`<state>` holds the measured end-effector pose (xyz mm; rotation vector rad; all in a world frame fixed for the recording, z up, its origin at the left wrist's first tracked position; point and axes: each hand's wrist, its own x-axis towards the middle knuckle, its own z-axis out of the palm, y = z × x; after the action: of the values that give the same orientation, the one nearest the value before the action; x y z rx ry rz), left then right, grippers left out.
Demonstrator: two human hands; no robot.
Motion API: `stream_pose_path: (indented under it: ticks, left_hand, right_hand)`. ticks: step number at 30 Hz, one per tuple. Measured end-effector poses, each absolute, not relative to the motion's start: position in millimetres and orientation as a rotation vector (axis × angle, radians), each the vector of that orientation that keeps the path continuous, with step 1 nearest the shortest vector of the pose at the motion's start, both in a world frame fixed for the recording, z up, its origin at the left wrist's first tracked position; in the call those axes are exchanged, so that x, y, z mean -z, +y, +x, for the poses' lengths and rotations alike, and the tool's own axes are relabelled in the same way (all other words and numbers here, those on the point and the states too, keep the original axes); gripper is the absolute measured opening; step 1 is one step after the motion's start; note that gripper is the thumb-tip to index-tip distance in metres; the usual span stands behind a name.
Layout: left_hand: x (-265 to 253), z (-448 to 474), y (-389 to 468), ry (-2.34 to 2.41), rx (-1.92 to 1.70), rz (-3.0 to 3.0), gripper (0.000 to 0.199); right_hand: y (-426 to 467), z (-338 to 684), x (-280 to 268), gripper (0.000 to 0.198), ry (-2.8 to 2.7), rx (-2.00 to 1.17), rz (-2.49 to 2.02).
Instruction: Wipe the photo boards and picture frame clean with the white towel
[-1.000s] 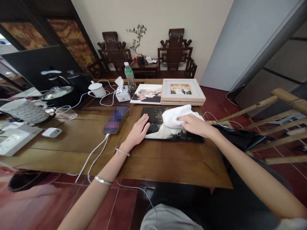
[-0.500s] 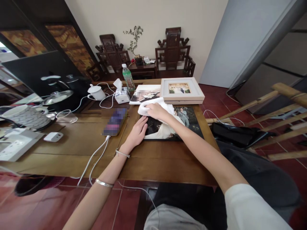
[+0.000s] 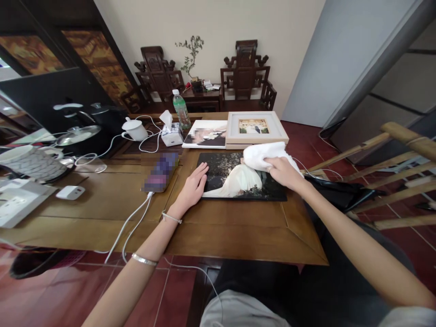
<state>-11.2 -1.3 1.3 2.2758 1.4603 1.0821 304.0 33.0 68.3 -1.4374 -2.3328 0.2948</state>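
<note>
A dark wedding photo panel [image 3: 238, 184] lies flat on the wooden table, showing a long white dress. My left hand [image 3: 194, 184] rests flat at the panel's left edge, fingers stretched out and holding nothing. Under my right hand [image 3: 284, 172] is a bunched white cloth [image 3: 262, 155], pressed on the panel's upper right part. The cloth covers that corner of the picture. Behind the panel lie a white-edged photo print [image 3: 206, 134] and a pale framed photo [image 3: 254, 126], side by side.
Left of the panel, a phone [image 3: 160, 172] lies with a white cable plugged in. Farther back stand a tissue box [image 3: 172, 134], a green-labelled bottle [image 3: 181, 109] and a lidded white cup [image 3: 135, 130]. A power strip [image 3: 22, 200] sits far left; a bamboo chair [image 3: 391, 172] stands right.
My right hand has slid the white cloth rightward across the panel, from its upper left to its upper right, uncovering the dress. My left hand stays at the left edge.
</note>
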Motion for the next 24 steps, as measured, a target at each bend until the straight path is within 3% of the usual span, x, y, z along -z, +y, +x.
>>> stream_pose_path:
  ticks: [8,12,19,24]
  left_hand:
    - [-0.5,-10.2,-0.9,1.463,-1.087,2.261,0.046]
    - [-0.8,-10.7,-1.0,1.461,-1.074,2.27,0.046]
    - [-2.5,-12.4,-1.0,1.456,-1.04,2.277,0.047]
    - [-2.0,-13.6,0.1,1.449,-1.034,2.289,0.047]
  right_hand:
    - [-84.2,302.0,-60.5,0.032,-2.508,-0.35,-1.21]
    - [-101.1,304.1,-65.1,0.034,-2.561,-0.434,-1.145]
    - [-28.8,296.1,-80.6,0.032,-2.448,-0.455,-1.339]
    - [47.2,291.6,-87.0,0.021,-2.428,-0.47,-1.374]
